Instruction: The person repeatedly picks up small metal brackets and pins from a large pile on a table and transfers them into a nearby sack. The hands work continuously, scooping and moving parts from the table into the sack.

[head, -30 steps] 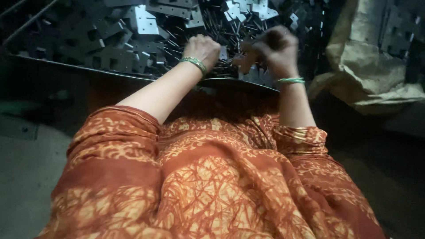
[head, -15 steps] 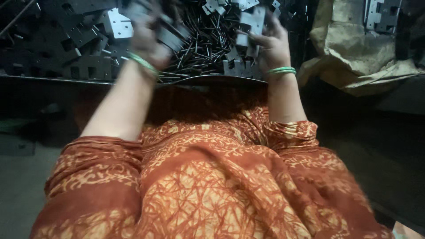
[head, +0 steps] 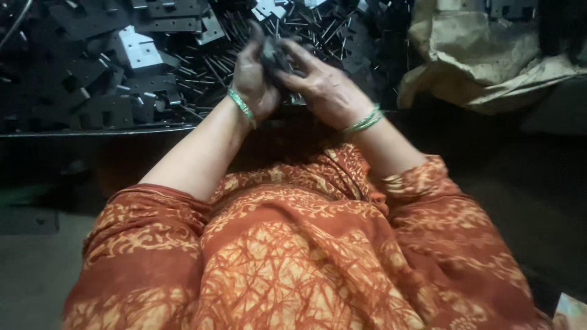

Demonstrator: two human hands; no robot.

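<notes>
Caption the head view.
Left hand and right hand grip a dark metal piece above piled pins.

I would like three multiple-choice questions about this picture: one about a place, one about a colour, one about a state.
1. Where does the crumpled tan sack lie?
A. on the person's right
B. on the person's left
C. on the lap

2. What colour are the bangles on the wrists?
A. red
B. green
C. white

3. How are the left hand and right hand placed?
A. far apart
B. flat on the lap
C. together on a small dark metal part

Answers: 1 A, the sack fills the upper right corner. 2 B, both wrists show green bands. 3 C, the fingers of both hands meet around the part.
</notes>
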